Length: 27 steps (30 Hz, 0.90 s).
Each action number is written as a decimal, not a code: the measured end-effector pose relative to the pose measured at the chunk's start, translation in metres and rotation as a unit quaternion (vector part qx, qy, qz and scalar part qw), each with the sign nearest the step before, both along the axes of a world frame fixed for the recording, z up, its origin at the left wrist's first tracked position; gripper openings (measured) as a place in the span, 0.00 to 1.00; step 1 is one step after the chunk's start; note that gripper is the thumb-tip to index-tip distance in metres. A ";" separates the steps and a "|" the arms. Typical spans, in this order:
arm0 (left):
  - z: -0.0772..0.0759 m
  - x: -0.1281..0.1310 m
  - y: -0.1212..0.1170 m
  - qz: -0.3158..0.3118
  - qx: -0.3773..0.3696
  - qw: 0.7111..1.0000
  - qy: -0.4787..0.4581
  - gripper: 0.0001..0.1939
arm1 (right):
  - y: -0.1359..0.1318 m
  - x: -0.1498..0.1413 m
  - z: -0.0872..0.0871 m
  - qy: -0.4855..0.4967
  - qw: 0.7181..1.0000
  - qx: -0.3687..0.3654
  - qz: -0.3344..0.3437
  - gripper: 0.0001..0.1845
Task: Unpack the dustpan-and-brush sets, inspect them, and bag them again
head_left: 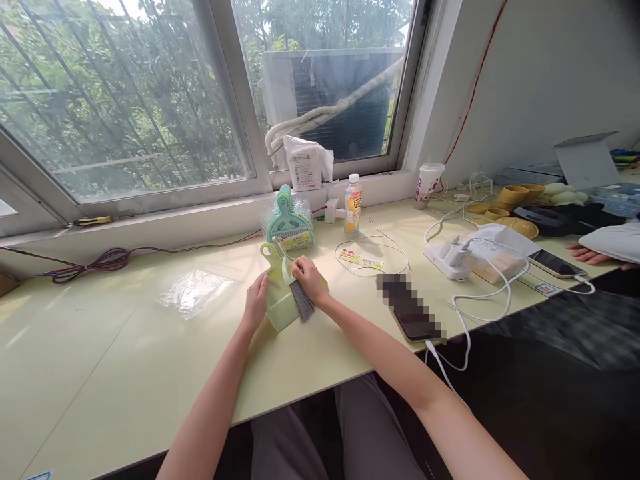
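A pale green dustpan (280,310) is tilted up on the table in front of me. My left hand (257,299) grips its left edge, fingers curled round the side. In my right hand (307,277) is a small hand brush (302,301) with grey bristles, held across the dustpan's front with its bristles pointing down. Just behind stand several green dustpan sets (290,220) in clear plastic, with a yellow label. A crumpled clear plastic bag (195,292) lies left of my left hand.
To the right are a label strip (360,259) inside a looped cable, a drink bottle (353,205), a phone (413,313) and a white power strip (447,259) with cables. Bundled wires (107,259) lie left. Another person's hand (600,255) rests at far right.
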<state>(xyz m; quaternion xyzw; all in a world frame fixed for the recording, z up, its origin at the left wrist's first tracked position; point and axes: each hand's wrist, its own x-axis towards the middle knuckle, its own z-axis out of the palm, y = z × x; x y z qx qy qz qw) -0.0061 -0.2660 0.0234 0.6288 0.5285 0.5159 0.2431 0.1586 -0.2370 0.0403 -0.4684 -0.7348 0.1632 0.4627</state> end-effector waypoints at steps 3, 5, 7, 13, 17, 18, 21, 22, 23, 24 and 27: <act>-0.001 -0.024 0.007 0.060 -0.049 0.993 0.093 0.20 | 0.007 0.015 0.010 0.005 1.000 -0.005 0.001 0.16; -0.002 -0.041 0.008 0.102 -0.079 0.982 0.140 0.19 | 0.014 0.027 0.010 -0.046 0.998 0.001 -0.046 0.16; -0.002 -0.055 0.008 0.144 -0.114 0.964 0.190 0.18 | 0.021 0.038 0.005 -0.114 0.989 -0.009 -0.091 0.15; -0.005 -0.074 0.006 0.207 -0.183 0.916 0.292 0.14 | 0.033 0.055 -0.017 -0.246 0.958 -0.096 -0.110 0.10; -0.003 -0.071 0.005 0.228 -0.190 0.913 0.279 0.17 | 0.031 0.053 -0.021 -0.264 0.949 -0.124 -0.116 0.10; -0.002 -0.070 0.004 0.230 -0.192 0.913 0.276 0.17 | 0.031 0.052 -0.021 -0.267 0.948 -0.128 -0.120 0.10; 0.001 -0.067 0.001 0.240 -0.197 0.912 0.269 0.16 | 0.029 0.049 -0.021 -0.274 0.943 -0.128 -0.138 0.11; 0.002 -0.067 0.000 0.246 -0.200 0.909 0.270 0.16 | 0.028 0.049 -0.022 -0.274 0.943 -0.126 -0.144 0.12; 0.003 -0.066 -0.001 0.253 -0.203 0.905 0.274 0.15 | 0.028 0.048 -0.022 -0.273 0.942 -0.125 -0.149 0.12; 0.004 -0.066 -0.002 0.260 -0.205 0.901 0.280 0.15 | 0.028 0.048 -0.022 -0.272 0.942 -0.125 -0.153 0.11; 0.006 -0.065 -0.004 0.263 -0.210 0.891 0.306 0.15 | 0.029 0.050 -0.021 -0.267 0.942 -0.125 -0.162 0.10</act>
